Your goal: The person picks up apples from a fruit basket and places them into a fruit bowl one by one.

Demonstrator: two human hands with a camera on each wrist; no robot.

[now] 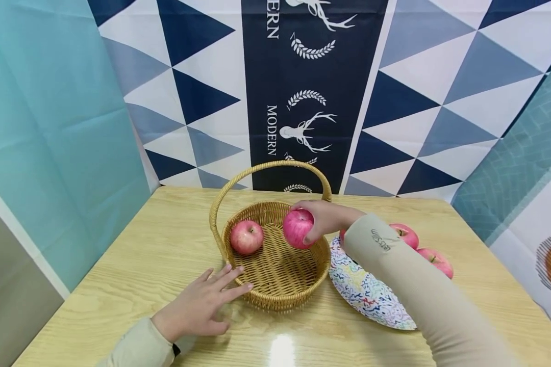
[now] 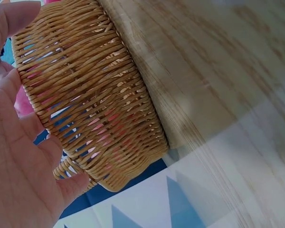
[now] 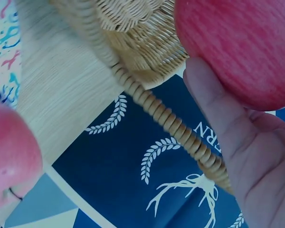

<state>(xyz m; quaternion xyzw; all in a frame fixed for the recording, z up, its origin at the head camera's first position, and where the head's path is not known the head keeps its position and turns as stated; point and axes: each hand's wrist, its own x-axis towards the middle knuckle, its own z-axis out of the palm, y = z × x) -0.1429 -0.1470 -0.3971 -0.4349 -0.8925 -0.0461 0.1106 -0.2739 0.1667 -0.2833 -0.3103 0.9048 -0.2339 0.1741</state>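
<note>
My right hand (image 1: 328,216) grips a pink-red apple (image 1: 296,229) over the right part of a round wicker basket (image 1: 282,280). In the right wrist view, the fingers curve along the underside of this apple (image 3: 242,47). A second apple (image 1: 246,237) rests inside the basket at the left. At the basket's front left, my left hand (image 1: 199,308) has its fingers spread and reaching over the rim. Seen from the left wrist, those fingers touch the rim of the basket (image 2: 90,95) and the thumb stands apart from them.
A patterned plate (image 1: 372,300) with several apples (image 1: 436,261) lies right of the basket, partly hidden by the right forearm. The basket's tall arched handle (image 1: 275,164) rises behind the right hand. A patterned cloth (image 1: 202,92) hangs behind the wooden table (image 1: 165,244).
</note>
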